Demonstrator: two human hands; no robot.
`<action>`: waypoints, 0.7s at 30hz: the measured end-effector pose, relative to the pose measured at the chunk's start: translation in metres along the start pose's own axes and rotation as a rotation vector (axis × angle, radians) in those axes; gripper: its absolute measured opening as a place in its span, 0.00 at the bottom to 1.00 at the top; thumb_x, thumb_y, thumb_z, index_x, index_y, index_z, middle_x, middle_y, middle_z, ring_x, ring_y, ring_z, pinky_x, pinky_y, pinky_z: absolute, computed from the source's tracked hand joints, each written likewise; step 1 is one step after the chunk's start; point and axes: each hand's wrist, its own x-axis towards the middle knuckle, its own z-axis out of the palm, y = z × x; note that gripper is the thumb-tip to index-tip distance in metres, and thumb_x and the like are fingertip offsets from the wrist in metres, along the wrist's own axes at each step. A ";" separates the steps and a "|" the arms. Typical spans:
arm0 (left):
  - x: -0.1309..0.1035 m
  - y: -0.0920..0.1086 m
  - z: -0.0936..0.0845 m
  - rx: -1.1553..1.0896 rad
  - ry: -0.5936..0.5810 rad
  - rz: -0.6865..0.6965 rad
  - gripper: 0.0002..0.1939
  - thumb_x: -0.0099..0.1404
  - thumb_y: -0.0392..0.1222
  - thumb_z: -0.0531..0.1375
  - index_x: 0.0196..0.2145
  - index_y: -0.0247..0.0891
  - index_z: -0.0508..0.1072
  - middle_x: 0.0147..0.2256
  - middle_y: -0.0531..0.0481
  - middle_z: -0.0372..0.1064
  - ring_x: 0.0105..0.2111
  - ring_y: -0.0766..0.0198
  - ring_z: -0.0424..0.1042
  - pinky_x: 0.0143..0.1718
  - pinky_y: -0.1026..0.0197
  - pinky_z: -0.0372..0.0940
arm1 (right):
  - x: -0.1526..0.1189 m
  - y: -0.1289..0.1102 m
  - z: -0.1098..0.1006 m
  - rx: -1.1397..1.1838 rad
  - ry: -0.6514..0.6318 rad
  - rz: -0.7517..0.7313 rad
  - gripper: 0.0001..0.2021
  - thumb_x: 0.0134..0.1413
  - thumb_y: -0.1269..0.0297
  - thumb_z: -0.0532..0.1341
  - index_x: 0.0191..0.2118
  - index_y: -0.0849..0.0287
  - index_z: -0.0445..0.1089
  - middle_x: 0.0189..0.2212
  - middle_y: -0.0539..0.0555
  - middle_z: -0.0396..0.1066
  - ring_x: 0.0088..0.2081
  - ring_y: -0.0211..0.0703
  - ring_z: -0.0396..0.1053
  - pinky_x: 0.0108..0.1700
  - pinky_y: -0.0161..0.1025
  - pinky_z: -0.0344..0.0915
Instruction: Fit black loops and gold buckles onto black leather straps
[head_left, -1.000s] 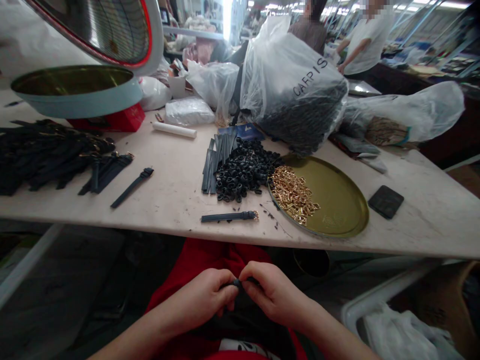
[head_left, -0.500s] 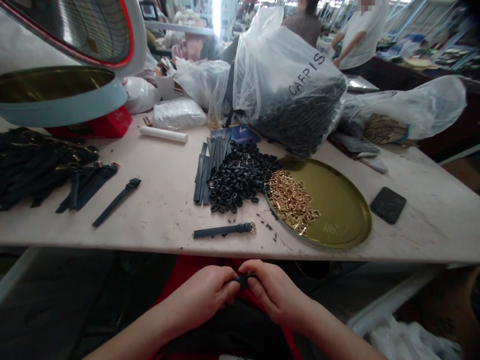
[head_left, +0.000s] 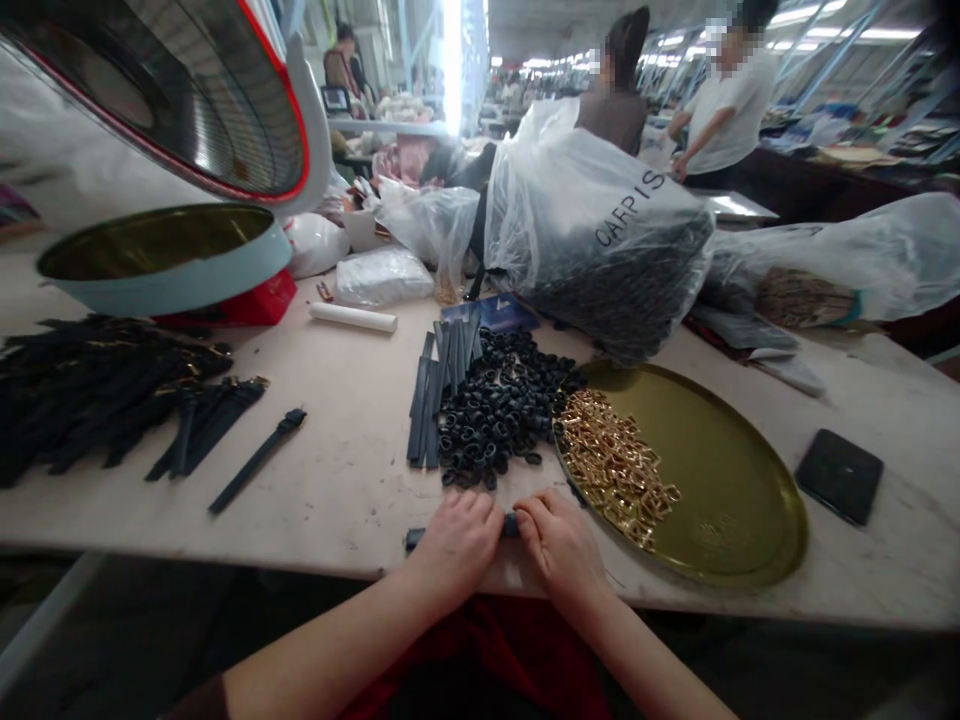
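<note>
A black strap (head_left: 415, 540) lies at the table's front edge, mostly under my hands. My left hand (head_left: 461, 540) is closed over its middle, knuckles up. My right hand (head_left: 559, 545) pinches at the right end, where a short dark piece (head_left: 511, 525) shows between the hands. I cannot tell whether a second strap is under the fingers. Just beyond are a heap of small black loops (head_left: 495, 410) and a bundle of flat dark strips (head_left: 431, 400). Gold buckles (head_left: 619, 465) lie on the left side of a round gold tray (head_left: 739, 490).
A single buckled strap (head_left: 259, 460) and a large strap pile (head_left: 90, 390) lie on the left. Behind stand a round tin (head_left: 172, 270), a fan (head_left: 247, 120), a white roll (head_left: 352, 317) and a filled plastic bag (head_left: 600, 230). A black phone (head_left: 838, 475) lies right. Two people stand beyond.
Both hands have risen from below the table edge onto the table, over the strap that lay there with its gold buckle showing. The camera view has tilted up.
</note>
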 end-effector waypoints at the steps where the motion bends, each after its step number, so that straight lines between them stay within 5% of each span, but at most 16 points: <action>1: -0.003 -0.003 0.002 0.003 0.002 0.013 0.08 0.62 0.34 0.50 0.37 0.36 0.68 0.34 0.45 0.67 0.35 0.57 0.65 0.39 0.54 0.62 | 0.001 0.001 0.003 0.034 0.024 -0.015 0.14 0.59 0.62 0.47 0.37 0.59 0.68 0.31 0.57 0.67 0.34 0.46 0.65 0.37 0.42 0.62; 4: -0.025 -0.033 0.002 0.015 0.068 -0.035 0.13 0.62 0.31 0.49 0.44 0.37 0.65 0.36 0.47 0.66 0.35 0.60 0.66 0.39 0.58 0.64 | 0.001 0.002 0.010 0.114 0.127 -0.036 0.15 0.58 0.59 0.48 0.43 0.60 0.65 0.36 0.58 0.68 0.37 0.46 0.66 0.39 0.42 0.64; 9: -0.075 -0.153 -0.018 0.288 0.324 -0.507 0.18 0.61 0.26 0.45 0.49 0.29 0.61 0.42 0.40 0.65 0.40 0.58 0.66 0.42 0.59 0.63 | 0.002 0.002 0.020 0.080 0.164 -0.093 0.11 0.56 0.62 0.51 0.41 0.57 0.66 0.35 0.56 0.71 0.37 0.45 0.68 0.38 0.41 0.65; 13: -0.098 -0.220 -0.026 0.551 0.333 -0.733 0.20 0.64 0.36 0.46 0.52 0.23 0.59 0.40 0.36 0.65 0.37 0.53 0.66 0.39 0.54 0.62 | 0.002 0.009 0.031 -0.024 0.203 -0.187 0.10 0.54 0.63 0.54 0.40 0.56 0.68 0.35 0.55 0.72 0.36 0.46 0.69 0.38 0.41 0.65; 16: -0.102 -0.224 -0.029 0.580 0.327 -0.752 0.24 0.63 0.44 0.50 0.52 0.24 0.60 0.40 0.36 0.66 0.38 0.50 0.66 0.38 0.53 0.61 | 0.002 0.017 0.038 -0.089 0.227 -0.244 0.10 0.52 0.62 0.56 0.40 0.56 0.68 0.35 0.55 0.73 0.36 0.45 0.70 0.37 0.40 0.65; 21: -0.068 -0.186 -0.044 0.389 0.382 -0.661 0.21 0.61 0.45 0.53 0.49 0.30 0.65 0.44 0.37 0.66 0.42 0.50 0.65 0.41 0.53 0.59 | 0.004 0.030 0.046 -0.187 0.248 -0.319 0.10 0.49 0.60 0.58 0.39 0.54 0.70 0.32 0.53 0.74 0.33 0.44 0.72 0.35 0.38 0.66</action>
